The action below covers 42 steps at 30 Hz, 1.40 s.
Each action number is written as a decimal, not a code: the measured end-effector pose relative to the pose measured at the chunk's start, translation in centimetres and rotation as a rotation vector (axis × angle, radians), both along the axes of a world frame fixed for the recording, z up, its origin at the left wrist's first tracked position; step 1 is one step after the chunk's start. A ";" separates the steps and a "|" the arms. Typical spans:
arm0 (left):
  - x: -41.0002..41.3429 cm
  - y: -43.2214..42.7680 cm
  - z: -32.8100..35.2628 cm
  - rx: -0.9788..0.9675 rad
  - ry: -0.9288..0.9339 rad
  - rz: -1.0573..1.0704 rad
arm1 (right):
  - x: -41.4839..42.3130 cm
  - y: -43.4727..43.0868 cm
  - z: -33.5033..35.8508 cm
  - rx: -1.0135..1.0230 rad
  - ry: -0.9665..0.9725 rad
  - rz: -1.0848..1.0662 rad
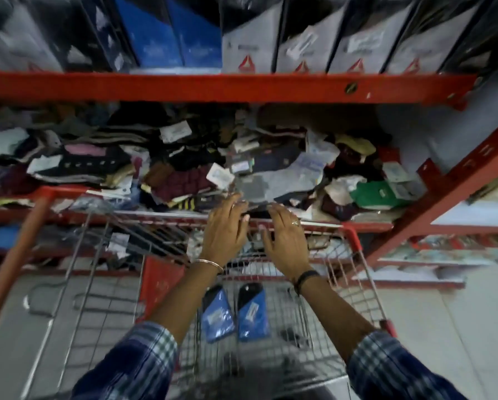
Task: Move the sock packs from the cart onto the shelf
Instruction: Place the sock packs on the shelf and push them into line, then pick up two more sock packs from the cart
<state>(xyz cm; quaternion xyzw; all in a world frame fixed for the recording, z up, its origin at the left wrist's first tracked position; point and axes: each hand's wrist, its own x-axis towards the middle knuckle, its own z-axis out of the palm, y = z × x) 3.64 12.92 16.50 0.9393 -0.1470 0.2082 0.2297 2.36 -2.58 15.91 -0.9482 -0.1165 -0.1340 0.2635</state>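
Observation:
Two blue sock packs point(217, 314) point(252, 311) lie side by side on the wire floor of the cart point(369, 272). Above the cart's far rim, my left hand point(226, 229) and my right hand point(285, 235) reach forward, fingers spread, at the front edge of the red shelf point(161, 213). A grey sock pack point(259, 189) lies on the shelf's pile just beyond my fingertips. Neither hand visibly holds anything. The shelf carries a loose heap of several mixed sock packs point(184, 174).
A red beam point(213, 85) crosses overhead with grey and blue boxes point(250, 44) on the upper shelf. A slanted red upright point(444, 192) stands at right. The cart's orange handle bar point(17, 255) runs down the left. Lower shelves hold more goods.

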 end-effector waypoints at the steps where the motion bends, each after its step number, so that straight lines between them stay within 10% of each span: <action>1: -0.8 0.6 -1.5 0.007 0.039 0.021 | -0.6 0.4 -1.4 0.001 0.038 -0.004; 17: -8.6 5.9 -23.9 0.259 0.860 0.342 | -5.7 5.7 -21.4 -0.162 0.742 -0.135; 22: -7.4 5.6 -27.7 0.076 1.041 0.577 | -5.8 7.5 -25.8 -0.300 0.983 -0.170; 42: -5.8 5.6 -28.3 -0.138 0.982 0.578 | -3.9 6.2 -27.1 -0.173 0.887 -0.367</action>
